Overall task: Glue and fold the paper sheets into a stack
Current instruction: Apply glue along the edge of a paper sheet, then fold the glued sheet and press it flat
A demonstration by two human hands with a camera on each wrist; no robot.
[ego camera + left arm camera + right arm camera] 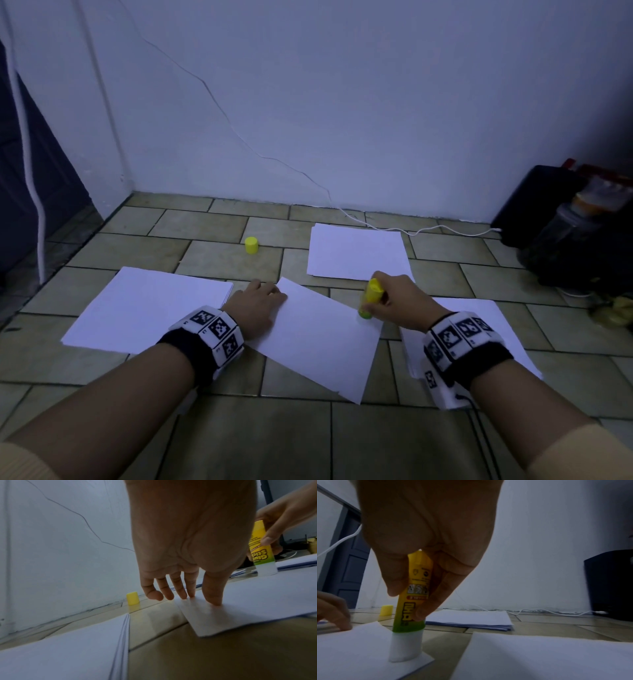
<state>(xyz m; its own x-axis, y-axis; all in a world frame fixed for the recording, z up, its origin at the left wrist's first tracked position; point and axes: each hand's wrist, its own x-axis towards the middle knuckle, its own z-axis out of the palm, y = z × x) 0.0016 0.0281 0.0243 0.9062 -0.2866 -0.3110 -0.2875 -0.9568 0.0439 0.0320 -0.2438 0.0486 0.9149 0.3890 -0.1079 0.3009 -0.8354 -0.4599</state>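
At centre frame on the tiled floor, the left hand [257, 301] pins the single paper sheet [318, 339] with straight fingers while the right hand [397, 301] grips the uncapped glue stick [370, 297] upright on its right corner, so gluing looks barely begun and folding is undone.

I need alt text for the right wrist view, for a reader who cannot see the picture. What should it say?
The right hand grips an uncapped yellow-green glue stick upright, its white tip pressed on a corner of a paper sheet lying on the tiled floor. Behind stand its yellow cap and a paper stack; the left hand's fingers touch the sheet.
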